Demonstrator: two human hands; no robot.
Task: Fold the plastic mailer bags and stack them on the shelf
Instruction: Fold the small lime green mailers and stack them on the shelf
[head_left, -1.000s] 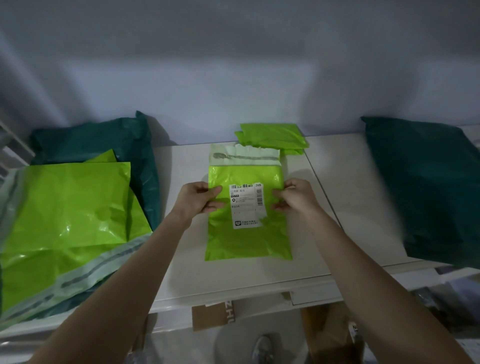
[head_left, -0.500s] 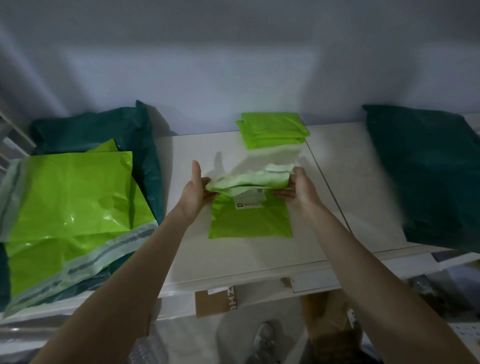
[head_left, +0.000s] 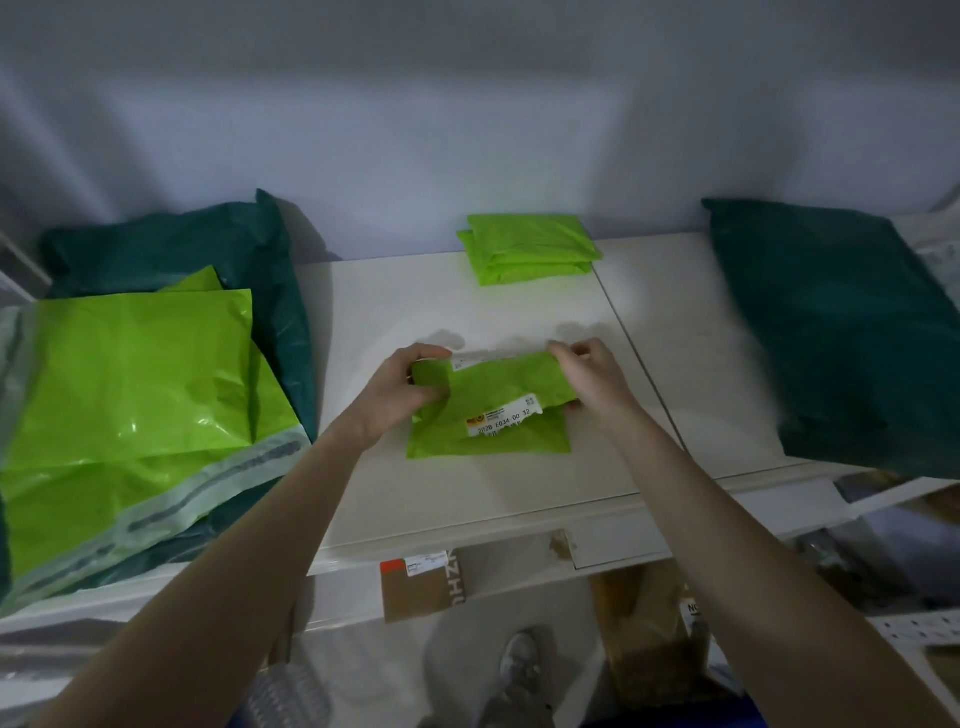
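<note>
A lime-green mailer bag (head_left: 498, 387) with a white shipping label lies half folded at the middle of the white shelf top (head_left: 395, 312). My left hand (head_left: 402, 395) grips its left end with curled fingers. My right hand (head_left: 592, 379) pinches the right end of the folded-over top part. A small stack of folded green bags (head_left: 530, 249) sits behind it near the wall. Large unfolded green mailers (head_left: 124, 395) lie in a pile at the left.
Dark teal bags lie under the left pile (head_left: 171, 244) and on the right side of the shelf (head_left: 852, 332). Below the front edge are cardboard boxes (head_left: 423, 590) on the floor and a shoe (head_left: 514, 670).
The bag's top part has been brought down over the lower half, so the fold now shows a different label. Both hands stayed at the bag's two ends.
</note>
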